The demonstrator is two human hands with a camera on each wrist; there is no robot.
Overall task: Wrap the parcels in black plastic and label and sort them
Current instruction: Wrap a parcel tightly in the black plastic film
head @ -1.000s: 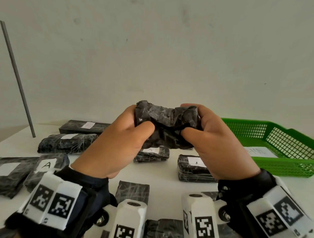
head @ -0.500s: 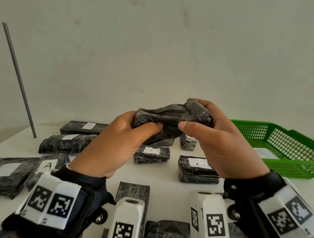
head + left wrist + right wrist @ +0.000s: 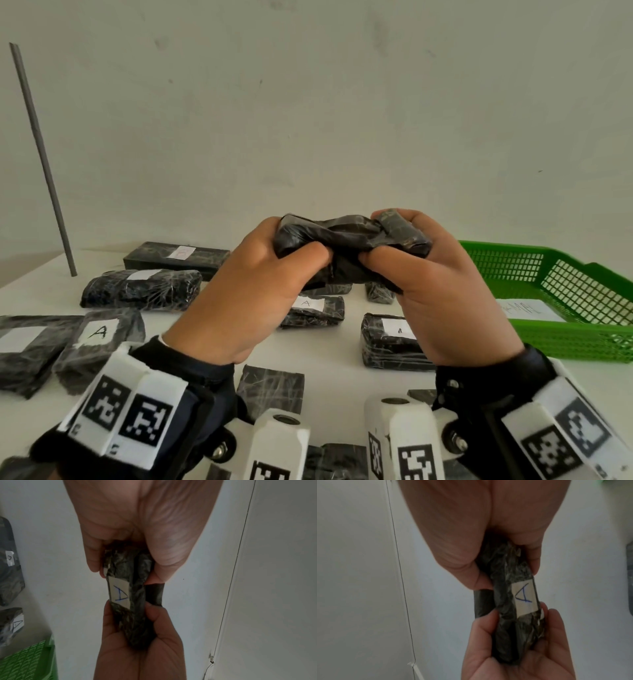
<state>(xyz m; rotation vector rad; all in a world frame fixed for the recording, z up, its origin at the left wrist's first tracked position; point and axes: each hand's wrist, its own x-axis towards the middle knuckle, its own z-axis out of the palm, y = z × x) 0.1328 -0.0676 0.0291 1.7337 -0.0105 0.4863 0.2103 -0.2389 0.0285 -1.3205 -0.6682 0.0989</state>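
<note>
You hold one parcel (image 3: 349,245) up with two hands.
Left hand (image 3: 246,291) and right hand (image 3: 445,291) each grip one end, above the counter (image 3: 342,346); its one label (image 3: 119,592) says A.

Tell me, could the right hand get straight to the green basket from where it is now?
Probably not yet: the right hand is gripping the wrapped parcel together with the left hand. The path itself looks free, since the green basket sits open just to its right with nothing between.

Eleven black parcels (image 3: 349,240), one green basket (image 3: 561,346).
</note>
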